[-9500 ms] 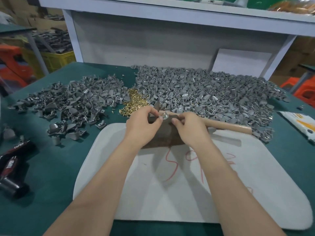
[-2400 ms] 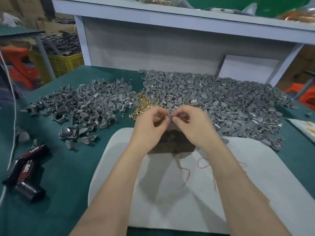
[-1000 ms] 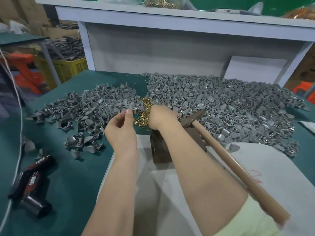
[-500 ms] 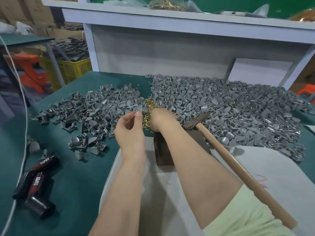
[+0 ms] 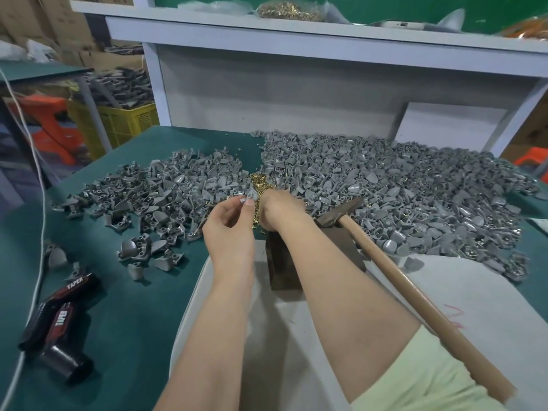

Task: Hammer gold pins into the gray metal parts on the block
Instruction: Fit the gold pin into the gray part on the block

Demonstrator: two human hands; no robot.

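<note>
Left hand point(image 5: 229, 232) raised over green table point(image 5: 142, 292), thumb and fingertips pinching one gray part point(image 5: 250, 193). Right hand point(image 5: 278, 212) just beside it, knuckles up, fingers dipped into gold pins point(image 5: 257, 185); fingertips hidden, grip cannot be told. Dark block point(image 5: 284, 268) stands on white pad point(image 5: 474, 298), partly under right forearm. Hammer point(image 5: 400, 280) head on block top, wooden handle slanting to lower right. Pins lie between left heap point(image 5: 166, 191) and larger right heap point(image 5: 385, 185) of gray parts. Black tool point(image 5: 59, 321) marked TAPER near left edge
</note>
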